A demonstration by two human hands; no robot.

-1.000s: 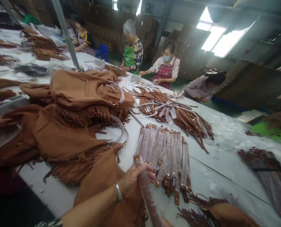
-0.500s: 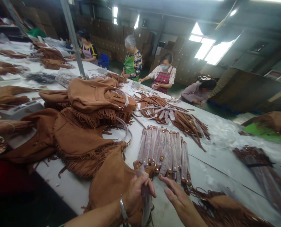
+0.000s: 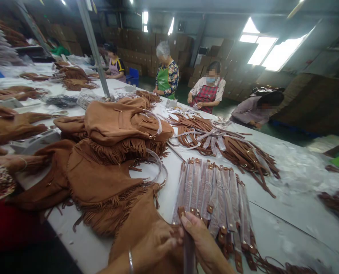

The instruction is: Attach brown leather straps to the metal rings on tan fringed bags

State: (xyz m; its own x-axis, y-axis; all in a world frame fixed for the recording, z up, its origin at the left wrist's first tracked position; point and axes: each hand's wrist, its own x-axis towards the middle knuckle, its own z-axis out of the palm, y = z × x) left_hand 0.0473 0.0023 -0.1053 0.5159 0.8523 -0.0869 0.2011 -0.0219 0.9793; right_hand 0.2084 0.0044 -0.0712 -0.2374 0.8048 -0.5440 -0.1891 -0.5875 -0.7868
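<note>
My right hand [image 3: 202,238] grips a strap [image 3: 188,249] wrapped in clear plastic, its brown end tab standing above the thumb. Just left of that strap is my left hand [image 3: 155,241], with a metal bracelet at the wrist. Its fingers are curled and blurred; whether they pinch anything does not show. Under and behind it lies a brown fringed bag [image 3: 137,224], partly covered by my arm. Several more plastic-wrapped straps [image 3: 219,190] lie side by side on the white table beyond my right hand.
Brown fringed bags [image 3: 109,125] are piled at centre left. Behind the straps lies a heap of loose brown straps [image 3: 232,146]. A co-worker's hands [image 3: 18,163] reach in from the left edge. Other people work across the table, beside a metal post [image 3: 93,45].
The plastic-wrapped strap has passed from my left hand to my right hand, which was open before. My left hand has shifted left. The view has turned a little left.
</note>
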